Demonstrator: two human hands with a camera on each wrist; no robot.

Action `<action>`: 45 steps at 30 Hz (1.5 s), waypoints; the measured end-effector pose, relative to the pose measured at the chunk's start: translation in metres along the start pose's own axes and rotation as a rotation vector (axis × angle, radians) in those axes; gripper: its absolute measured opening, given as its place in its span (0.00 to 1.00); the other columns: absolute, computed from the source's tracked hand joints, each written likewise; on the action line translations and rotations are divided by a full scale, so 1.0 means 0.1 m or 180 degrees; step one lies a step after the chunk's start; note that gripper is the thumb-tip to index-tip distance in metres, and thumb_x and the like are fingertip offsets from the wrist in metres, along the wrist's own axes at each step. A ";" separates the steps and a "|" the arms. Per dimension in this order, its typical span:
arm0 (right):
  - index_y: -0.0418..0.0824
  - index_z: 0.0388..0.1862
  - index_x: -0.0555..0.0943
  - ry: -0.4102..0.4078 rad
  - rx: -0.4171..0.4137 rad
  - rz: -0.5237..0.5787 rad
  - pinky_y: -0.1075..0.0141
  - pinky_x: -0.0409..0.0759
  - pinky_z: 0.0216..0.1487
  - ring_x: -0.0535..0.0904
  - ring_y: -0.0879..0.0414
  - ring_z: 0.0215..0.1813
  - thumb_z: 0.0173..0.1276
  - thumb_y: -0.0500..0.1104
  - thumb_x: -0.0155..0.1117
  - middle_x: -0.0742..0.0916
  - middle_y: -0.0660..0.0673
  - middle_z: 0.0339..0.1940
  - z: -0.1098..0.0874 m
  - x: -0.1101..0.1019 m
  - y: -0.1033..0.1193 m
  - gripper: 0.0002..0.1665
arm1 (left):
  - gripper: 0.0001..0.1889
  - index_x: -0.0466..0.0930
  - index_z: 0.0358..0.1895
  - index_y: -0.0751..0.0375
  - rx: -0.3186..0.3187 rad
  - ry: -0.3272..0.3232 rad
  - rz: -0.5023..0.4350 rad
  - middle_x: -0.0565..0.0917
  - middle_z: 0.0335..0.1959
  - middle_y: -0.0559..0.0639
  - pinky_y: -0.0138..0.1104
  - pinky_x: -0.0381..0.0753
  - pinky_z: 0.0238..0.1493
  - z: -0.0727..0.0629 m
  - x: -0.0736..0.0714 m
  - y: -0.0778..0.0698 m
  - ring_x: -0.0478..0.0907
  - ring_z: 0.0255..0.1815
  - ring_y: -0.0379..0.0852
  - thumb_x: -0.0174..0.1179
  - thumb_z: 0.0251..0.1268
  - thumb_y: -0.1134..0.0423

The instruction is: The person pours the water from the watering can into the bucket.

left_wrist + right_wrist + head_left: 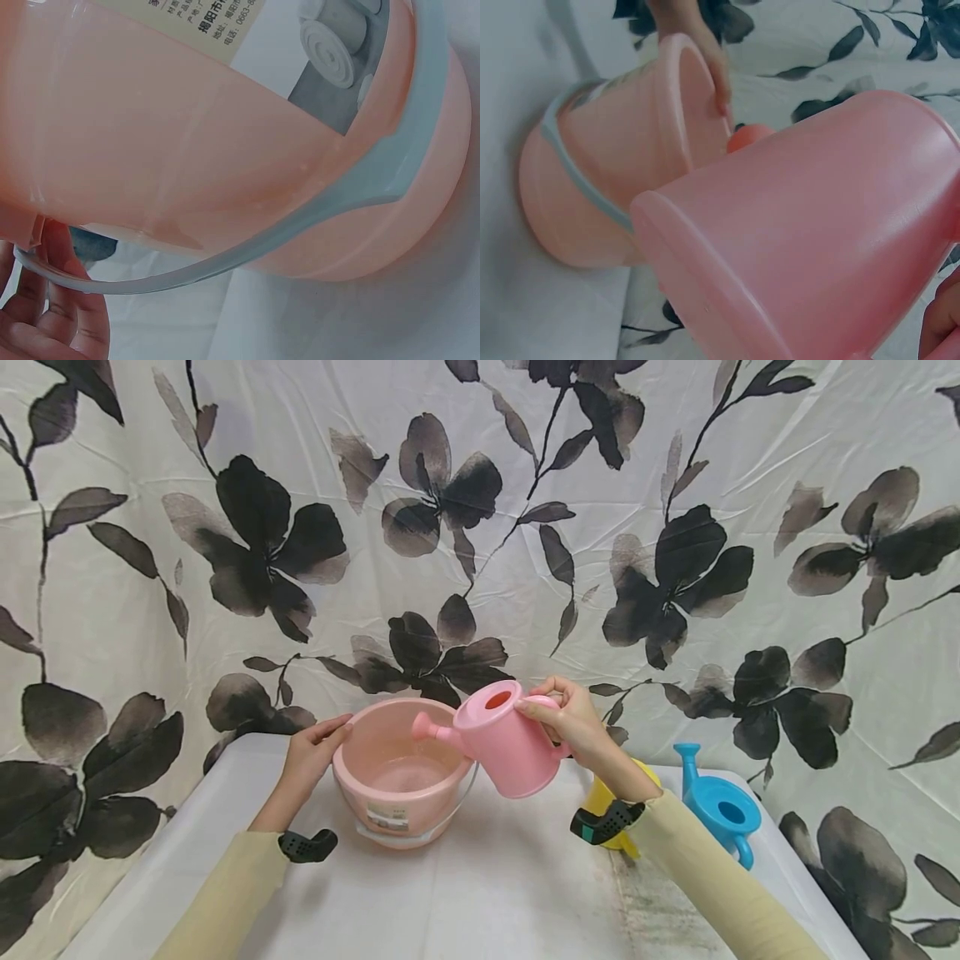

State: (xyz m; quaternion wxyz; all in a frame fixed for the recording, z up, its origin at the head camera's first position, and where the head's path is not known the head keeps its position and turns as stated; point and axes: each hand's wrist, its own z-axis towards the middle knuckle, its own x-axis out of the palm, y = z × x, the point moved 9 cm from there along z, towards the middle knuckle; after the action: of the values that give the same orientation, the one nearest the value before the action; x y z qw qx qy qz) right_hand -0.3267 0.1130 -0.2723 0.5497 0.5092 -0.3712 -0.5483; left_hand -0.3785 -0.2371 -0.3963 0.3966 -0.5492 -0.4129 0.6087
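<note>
My right hand (566, 714) grips the handle of a pink watering can (513, 743), which is tilted to the left above the white table. Its rose-tipped spout (431, 728) reaches over the mouth of a peach-pink bucket (405, 814). Faint thin streaks show below the spout, and clear liquid seems to lie in the bucket. My left hand (311, 760) holds the bucket's left rim, with its fingers beneath the rim lip in the left wrist view. A pale grey-blue bail handle (300, 217) hangs down against the bucket's side. In the right wrist view the can's body (810, 225) hides part of the bucket (615, 150).
Behind my right forearm stands a yellow object (600, 797), partly hidden. A blue watering can (723, 810) sits farther right, near the table's edge. White cloth with dark flowers (450, 493) hangs behind the table (465, 893). A brownish stain marks the tabletop at right.
</note>
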 end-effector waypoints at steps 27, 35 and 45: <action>0.39 0.33 0.74 -0.0095 -0.0009 -0.0085 0.72 0.61 0.19 0.62 0.61 0.16 0.62 0.35 0.65 0.72 0.53 0.13 0.17 0.06 0.02 0.07 | 0.27 0.69 0.68 0.60 0.0079 0.0108 -0.0050 0.74 0.65 0.61 0.14 0.75 0.40 0.35 0.04 0.07 0.71 0.39 0.19 0.49 0.73 0.48; 0.38 0.34 0.74 -0.0152 -0.0035 -0.0220 0.69 0.64 0.20 0.65 0.59 0.19 0.62 0.35 0.65 0.75 0.52 0.15 0.21 0.06 0.02 0.08 | 0.27 0.69 0.68 0.61 0.0142 0.0129 -0.0056 0.74 0.65 0.62 0.15 0.76 0.40 0.41 0.05 0.07 0.71 0.39 0.19 0.49 0.73 0.49; 0.37 0.33 0.74 -0.0165 -0.0048 -0.0361 0.67 0.68 0.23 0.69 0.57 0.23 0.61 0.36 0.67 0.79 0.52 0.17 0.22 0.07 0.02 0.09 | 0.27 0.70 0.67 0.61 0.0145 0.0112 -0.0051 0.75 0.64 0.62 0.15 0.76 0.39 0.41 0.05 0.08 0.71 0.38 0.19 0.50 0.73 0.49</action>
State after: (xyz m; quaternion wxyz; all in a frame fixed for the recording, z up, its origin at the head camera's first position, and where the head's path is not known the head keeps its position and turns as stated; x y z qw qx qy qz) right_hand -0.3467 0.1023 -0.2667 0.5118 0.5110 -0.3517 -0.5944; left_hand -0.4198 -0.2382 -0.4029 0.4211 -0.5474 -0.3962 0.6050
